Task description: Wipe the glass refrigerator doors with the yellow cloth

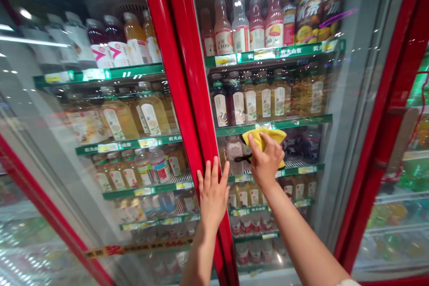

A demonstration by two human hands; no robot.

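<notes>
My right hand [267, 161] presses a yellow cleaning cloth [268, 135] with a dark edge and a black loop against the right glass door [348, 143] of a drinks fridge. The fingers lie over the cloth, which spreads out above and beside them. My left hand [213, 194] rests flat, fingers spread, on the red door frame [196, 111] where the two doors meet. It holds nothing. Part of the shelf behind the cloth is hidden.
Behind the glass, green-edged shelves [275, 123] carry rows of bottled drinks [258, 94]. The left door [60, 111] shows more bottles and has a printed strip [140, 248] low down. A red frame [378, 111] borders the right side, with another drinks cabinet beyond.
</notes>
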